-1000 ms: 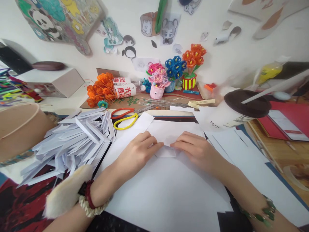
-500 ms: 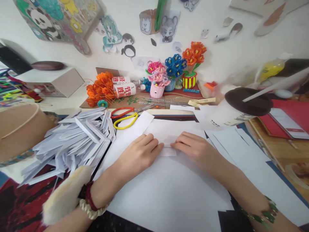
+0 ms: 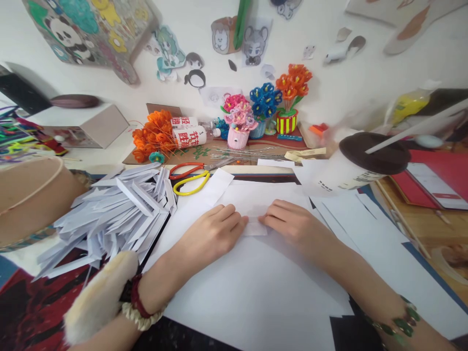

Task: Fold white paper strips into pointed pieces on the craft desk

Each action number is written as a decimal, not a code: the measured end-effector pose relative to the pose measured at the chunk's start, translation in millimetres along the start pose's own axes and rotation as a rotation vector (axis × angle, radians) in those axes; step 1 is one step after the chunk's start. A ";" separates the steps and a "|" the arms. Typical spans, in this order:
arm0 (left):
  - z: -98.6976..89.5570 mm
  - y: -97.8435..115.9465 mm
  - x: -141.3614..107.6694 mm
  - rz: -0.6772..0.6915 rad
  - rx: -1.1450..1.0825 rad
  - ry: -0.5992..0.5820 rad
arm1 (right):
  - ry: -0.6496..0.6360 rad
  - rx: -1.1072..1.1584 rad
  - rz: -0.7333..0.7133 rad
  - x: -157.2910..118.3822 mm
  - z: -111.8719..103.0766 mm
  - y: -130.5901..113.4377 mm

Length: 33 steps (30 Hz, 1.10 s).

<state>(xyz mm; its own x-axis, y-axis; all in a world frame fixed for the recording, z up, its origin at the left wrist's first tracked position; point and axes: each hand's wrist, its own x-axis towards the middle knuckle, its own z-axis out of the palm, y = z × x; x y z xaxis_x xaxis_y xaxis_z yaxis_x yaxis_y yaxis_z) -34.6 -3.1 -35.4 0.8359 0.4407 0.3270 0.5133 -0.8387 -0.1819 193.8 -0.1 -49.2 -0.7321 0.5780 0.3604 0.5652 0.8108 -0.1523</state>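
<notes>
A small white paper piece point(image 3: 256, 227) with a folded strip along it lies on large white sheets point(image 3: 256, 292) at the middle. My left hand point(image 3: 221, 229) is closed, its fingertips pressing the left end of this piece. At the right end, my right hand point(image 3: 288, 219) has its fingers curled together and gripping the paper. A short gap separates the two hands. Left of them is a heap of folded white paper strips point(image 3: 120, 209). Scissors point(image 3: 192, 178) with one red and one yellow handle lie beyond my left hand.
A cup with a dark lid point(image 3: 375, 152) and straw stands at the right. Beaded flowers in pots point(image 3: 238, 137) line the back, beside orange flowers point(image 3: 153, 136) and bottles. A round tan container point(image 3: 32, 195) is at far left.
</notes>
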 end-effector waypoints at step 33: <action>3.1 3.9 0.0 0.007 0.086 -0.018 | -0.016 0.031 0.080 -1.9 -0.4 -3.3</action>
<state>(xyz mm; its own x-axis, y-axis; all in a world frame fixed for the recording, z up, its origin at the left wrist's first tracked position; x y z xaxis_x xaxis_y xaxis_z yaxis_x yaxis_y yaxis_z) -32.0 -5.4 -39.0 0.8427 0.4409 0.3090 0.5213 -0.8115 -0.2639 193.5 -3.9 -49.0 -0.6916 0.6420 0.3311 0.6101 0.7645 -0.2079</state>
